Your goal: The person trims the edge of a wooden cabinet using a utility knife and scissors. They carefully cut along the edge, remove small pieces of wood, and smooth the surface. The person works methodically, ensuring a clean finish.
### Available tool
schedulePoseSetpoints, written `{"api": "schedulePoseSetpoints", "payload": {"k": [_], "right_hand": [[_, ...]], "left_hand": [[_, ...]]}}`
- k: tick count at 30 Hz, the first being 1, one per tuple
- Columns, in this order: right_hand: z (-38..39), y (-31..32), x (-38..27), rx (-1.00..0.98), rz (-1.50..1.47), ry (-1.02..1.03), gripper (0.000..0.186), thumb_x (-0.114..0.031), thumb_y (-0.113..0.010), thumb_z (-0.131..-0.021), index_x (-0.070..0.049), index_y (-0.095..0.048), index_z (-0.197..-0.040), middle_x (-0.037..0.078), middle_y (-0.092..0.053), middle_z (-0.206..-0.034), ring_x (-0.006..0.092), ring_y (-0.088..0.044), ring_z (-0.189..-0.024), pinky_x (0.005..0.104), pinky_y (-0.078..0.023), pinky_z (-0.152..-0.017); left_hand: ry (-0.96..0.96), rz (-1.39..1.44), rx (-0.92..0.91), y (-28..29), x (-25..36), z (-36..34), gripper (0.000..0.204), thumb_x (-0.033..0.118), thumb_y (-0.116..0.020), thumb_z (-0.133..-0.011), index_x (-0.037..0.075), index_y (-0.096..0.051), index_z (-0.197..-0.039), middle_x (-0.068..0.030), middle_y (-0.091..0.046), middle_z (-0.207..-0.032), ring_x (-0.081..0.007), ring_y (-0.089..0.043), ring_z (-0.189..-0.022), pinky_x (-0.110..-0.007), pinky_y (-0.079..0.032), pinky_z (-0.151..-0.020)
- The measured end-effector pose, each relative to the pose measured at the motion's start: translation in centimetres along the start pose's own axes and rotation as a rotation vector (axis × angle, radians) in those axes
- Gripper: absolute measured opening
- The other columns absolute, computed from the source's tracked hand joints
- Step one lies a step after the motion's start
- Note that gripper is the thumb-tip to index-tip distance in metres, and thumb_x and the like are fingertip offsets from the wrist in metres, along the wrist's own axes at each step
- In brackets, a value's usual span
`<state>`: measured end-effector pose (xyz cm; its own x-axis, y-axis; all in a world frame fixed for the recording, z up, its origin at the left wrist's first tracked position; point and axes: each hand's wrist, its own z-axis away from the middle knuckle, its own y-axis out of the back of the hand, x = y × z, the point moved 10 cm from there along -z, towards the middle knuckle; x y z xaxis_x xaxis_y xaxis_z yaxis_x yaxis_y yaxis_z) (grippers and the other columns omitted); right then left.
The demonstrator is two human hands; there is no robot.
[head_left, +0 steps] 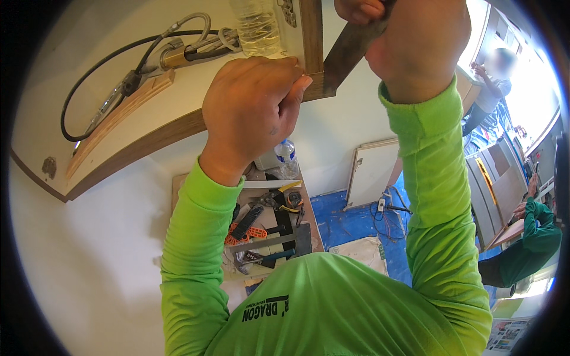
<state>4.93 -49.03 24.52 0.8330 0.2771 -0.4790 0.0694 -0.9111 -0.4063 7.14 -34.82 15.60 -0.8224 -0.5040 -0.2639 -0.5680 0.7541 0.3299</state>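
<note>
My left hand (252,107) is closed in a fist over the brown front edge of a white-lined cabinet (142,130), close to its corner. Its fingertips are mostly hidden, and its thumb points toward the upright of the frame. Higher and to the right, my right hand (421,44) is wrapped round a dark brown wooden panel (347,59) that meets the cabinet corner. Inside the cabinet lie a black cable and grey hoses (172,50), a wooden strip (127,121) and a clear bottle (256,26) of yellowish liquid. A metal hinge (288,12) shows on the cabinet's side.
Below, a bench (312,222) holds a hammer (255,258), a tape measure (294,199), other tools and a water bottle (286,155). A white panel (368,175) leans on the wall above blue floor sheeting (338,222). Two people (496,89) (534,237) are at the right.
</note>
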Motion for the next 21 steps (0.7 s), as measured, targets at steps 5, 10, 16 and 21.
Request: {"api": "schedulePoseSetpoints", "payload": {"k": [5,10,16,21], "right_hand": [[0.4,0.3,-0.2,0.071,-0.005,0.009,0.075,-0.075,-0.045,-0.099,-0.004,-0.056,-0.078,-0.004,-0.035,-0.051,0.0074,-0.033,-0.04,0.0228,-0.028,-0.038],[0.4,0.5,-0.3,0.074,-0.006,0.016,0.074,-0.075,-0.045,-0.098,-0.005,-0.056,-0.077,-0.004,-0.035,-0.051,0.0074,-0.034,-0.039,0.0225,-0.028,-0.038],[0.3,0.1,0.3,0.052,0.024,-0.01,0.071,-0.073,-0.05,-0.098,-0.006,-0.056,-0.077,-0.004,-0.035,-0.051,0.0071,-0.033,-0.04,0.022,-0.028,-0.038],[-0.1,0.0,0.6,0.026,0.066,-0.087,0.059,-0.062,-0.06,-0.099,-0.008,-0.053,-0.077,-0.005,-0.036,-0.056,0.0068,-0.034,-0.043,0.0222,-0.028,-0.04]], "left_hand": [[0.008,0.025,0.003,0.0,-0.1,0.1,0.009,0.015,-0.081,-0.084,0.009,-0.077,-0.09,-0.0029,-0.066,-0.069,-0.0243,-0.061,-0.062,-0.035,-0.049,-0.063],[0.007,0.032,0.0,-0.1,-0.1,-0.1,0.009,0.014,-0.081,-0.084,0.008,-0.076,-0.088,-0.0045,-0.068,-0.072,-0.0253,-0.062,-0.064,-0.035,-0.049,-0.065],[0.022,-0.003,-0.034,-0.1,-0.1,0.2,0.007,0.012,-0.08,-0.084,0.008,-0.075,-0.088,-0.0053,-0.071,-0.077,-0.0259,-0.065,-0.068,-0.035,-0.05,-0.066],[0.011,0.045,-0.03,-0.4,0.0,0.0,0.006,0.011,-0.078,-0.084,0.007,-0.075,-0.089,-0.0056,-0.071,-0.078,-0.0265,-0.065,-0.068,-0.035,-0.05,-0.066]]}}
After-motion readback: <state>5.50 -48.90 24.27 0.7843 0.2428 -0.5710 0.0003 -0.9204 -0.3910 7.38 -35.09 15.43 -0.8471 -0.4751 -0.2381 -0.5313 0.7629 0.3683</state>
